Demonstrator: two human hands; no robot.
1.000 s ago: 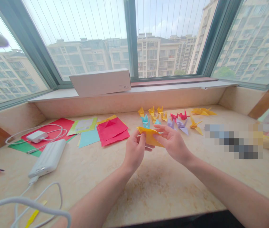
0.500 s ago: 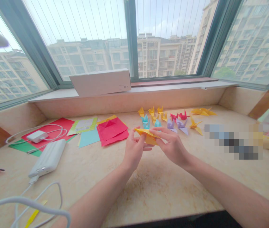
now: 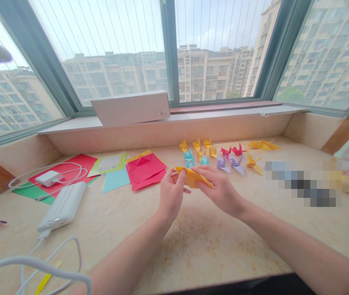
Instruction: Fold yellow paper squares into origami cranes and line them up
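Note:
A folded piece of yellow origami paper [image 3: 196, 179] is held in the air above the counter, between both hands. My left hand [image 3: 174, 190] pinches its left end, thumb on the near side. My right hand [image 3: 220, 186] grips its right part, with the thumb beneath and the fingers over the top. Beyond the hands stand several folded paper cranes: yellow ones [image 3: 196, 144], blue ones [image 3: 189, 155], red ones [image 3: 238, 149] and purple ones [image 3: 236, 164]. A larger yellow crane [image 3: 253, 163] sits to their right.
Red square sheets [image 3: 146, 172] lie left of my hands, beside a light blue sheet [image 3: 116, 180] and a yellow-green packet [image 3: 108, 162]. A white power bank [image 3: 62, 207] with cables and a white charger [image 3: 49, 178] is farther left. A white box [image 3: 131, 108] rests on the sill.
The yellow paper has turned a little in my hands, its right end now lower. My right fingers have shifted left along its top edge. The cranes and sheets stay put.

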